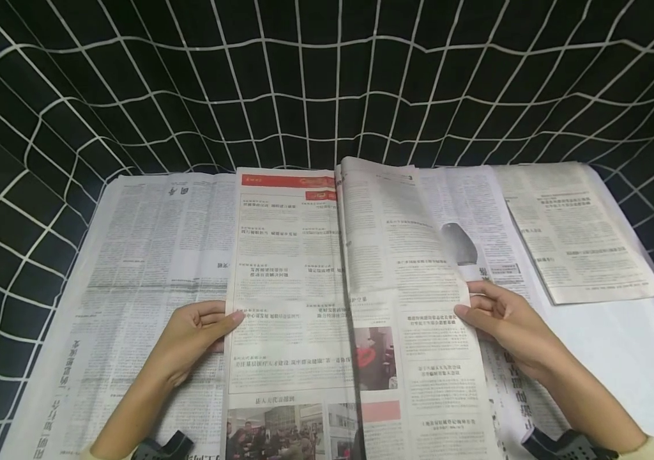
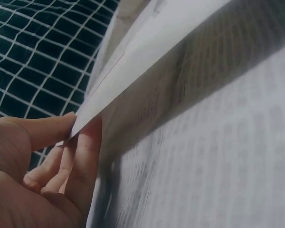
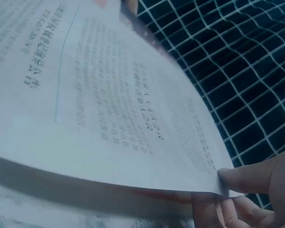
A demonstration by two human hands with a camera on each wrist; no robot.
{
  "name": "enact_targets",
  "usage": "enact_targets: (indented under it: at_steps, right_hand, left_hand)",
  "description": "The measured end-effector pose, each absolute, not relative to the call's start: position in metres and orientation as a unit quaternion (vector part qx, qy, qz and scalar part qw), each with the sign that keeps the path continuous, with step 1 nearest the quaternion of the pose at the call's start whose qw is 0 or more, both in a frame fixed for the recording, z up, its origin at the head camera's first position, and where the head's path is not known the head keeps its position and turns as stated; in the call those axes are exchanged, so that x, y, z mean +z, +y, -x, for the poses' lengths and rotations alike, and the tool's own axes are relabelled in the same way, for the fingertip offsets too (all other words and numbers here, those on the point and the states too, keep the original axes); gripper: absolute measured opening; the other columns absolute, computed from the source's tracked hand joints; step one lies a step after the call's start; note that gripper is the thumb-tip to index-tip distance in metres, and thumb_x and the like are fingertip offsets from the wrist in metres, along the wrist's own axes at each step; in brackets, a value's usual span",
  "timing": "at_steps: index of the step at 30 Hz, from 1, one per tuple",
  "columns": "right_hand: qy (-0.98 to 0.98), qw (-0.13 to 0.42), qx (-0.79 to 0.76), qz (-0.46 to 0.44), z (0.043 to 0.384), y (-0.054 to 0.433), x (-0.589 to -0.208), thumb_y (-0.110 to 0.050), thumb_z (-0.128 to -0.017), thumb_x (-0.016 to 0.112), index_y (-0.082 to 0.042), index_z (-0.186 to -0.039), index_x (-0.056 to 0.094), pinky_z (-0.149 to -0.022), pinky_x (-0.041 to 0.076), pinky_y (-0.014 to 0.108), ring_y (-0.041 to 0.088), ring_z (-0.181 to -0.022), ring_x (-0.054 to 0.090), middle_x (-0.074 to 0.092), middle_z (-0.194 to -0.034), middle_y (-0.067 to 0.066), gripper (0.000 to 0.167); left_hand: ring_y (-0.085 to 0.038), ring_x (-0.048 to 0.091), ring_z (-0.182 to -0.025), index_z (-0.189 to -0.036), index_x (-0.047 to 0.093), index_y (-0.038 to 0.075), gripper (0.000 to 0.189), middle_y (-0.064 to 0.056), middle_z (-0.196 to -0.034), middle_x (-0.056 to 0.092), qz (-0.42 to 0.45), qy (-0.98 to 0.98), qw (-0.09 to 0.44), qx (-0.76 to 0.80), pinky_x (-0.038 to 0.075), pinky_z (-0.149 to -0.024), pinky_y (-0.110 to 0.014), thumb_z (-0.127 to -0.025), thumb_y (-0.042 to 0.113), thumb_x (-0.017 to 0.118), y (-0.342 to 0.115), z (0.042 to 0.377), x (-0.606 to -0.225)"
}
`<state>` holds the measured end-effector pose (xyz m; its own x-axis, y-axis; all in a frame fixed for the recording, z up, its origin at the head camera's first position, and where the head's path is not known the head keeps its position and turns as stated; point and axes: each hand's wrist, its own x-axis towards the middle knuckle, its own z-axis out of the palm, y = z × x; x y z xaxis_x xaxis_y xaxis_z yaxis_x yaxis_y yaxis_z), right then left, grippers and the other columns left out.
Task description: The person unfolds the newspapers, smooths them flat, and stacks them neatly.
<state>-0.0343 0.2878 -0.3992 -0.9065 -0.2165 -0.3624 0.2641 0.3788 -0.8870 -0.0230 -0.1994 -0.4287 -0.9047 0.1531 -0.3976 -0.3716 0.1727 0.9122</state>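
A newspaper (image 1: pixel 287 255) lies open in front of me, its centre fold running up the middle and its print upside down in the head view. My left hand (image 1: pixel 197 329) pinches the left edge of the left page between thumb and fingers. In the left wrist view that page edge is lifted, with a shadowed gap above the printed sheet below. On the other side my right hand (image 1: pixel 499 319) pinches the right edge of the right page (image 1: pixel 425 255). The right wrist view shows the thumb (image 3: pixel 244 178) on top and fingers under the raised, curving page.
Spread newspaper sheets (image 1: pixel 149 255) lie beneath, on a white surface (image 1: pixel 608 358). A folded newspaper (image 1: pixel 580 236) rests at the far right. Black cloth with a white grid (image 1: pixel 315 76) rises behind and at both sides.
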Motion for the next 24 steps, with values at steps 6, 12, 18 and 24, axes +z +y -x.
enact_targets:
  at_steps: [6,12,18,24]
  right_hand:
    - [0.791,0.207,-0.575,-0.014,0.034,0.292,-0.4,-0.022,-0.107,0.063,0.006,-0.156,0.031,-0.079,0.065,0.031,0.017,-0.093,0.078,0.075,-0.109,-0.003,0.064]
    - [0.746,0.186,-0.64,-0.004,0.037,0.301,-0.398,-0.011,-0.106,0.063,-0.002,-0.148,0.037,-0.076,0.063,0.026,0.014,-0.09,0.076,0.072,-0.109,-0.001,0.051]
    - [0.726,0.159,-0.669,-0.003,0.04,0.311,-0.395,-0.003,-0.105,0.062,-0.016,-0.141,0.046,-0.077,0.062,0.023,0.01,-0.093,0.076,0.074,-0.112,-0.003,0.042]
    - [0.719,0.14,-0.681,-0.018,0.041,0.325,-0.392,0.001,-0.104,0.06,-0.016,-0.141,0.044,-0.082,0.058,0.017,0.006,-0.096,0.073,0.074,-0.112,-0.006,0.043]
  left_hand:
    - [-0.017,0.081,-0.091,-0.138,0.057,-0.014,0.055,-0.021,-0.118,0.078,0.078,0.75,0.205,0.624,0.067,-0.079,-0.031,-0.102,0.024,0.072,-0.213,0.021,-0.427]
    - [-0.018,0.081,-0.089,-0.136,0.059,-0.012,0.054,-0.016,-0.113,0.079,0.096,0.756,0.204,0.615,0.067,-0.078,-0.031,-0.101,0.026,0.074,-0.222,0.022,-0.425]
    - [-0.015,0.08,-0.088,-0.139,0.057,-0.013,0.057,-0.012,-0.112,0.081,0.107,0.763,0.197,0.606,0.066,-0.076,-0.029,-0.101,0.027,0.073,-0.235,0.019,-0.422]
    - [-0.013,0.08,-0.088,-0.14,0.057,-0.01,0.059,0.001,-0.104,0.083,0.13,0.768,0.188,0.598,0.065,-0.077,-0.027,-0.101,0.031,0.074,-0.249,0.018,-0.418]
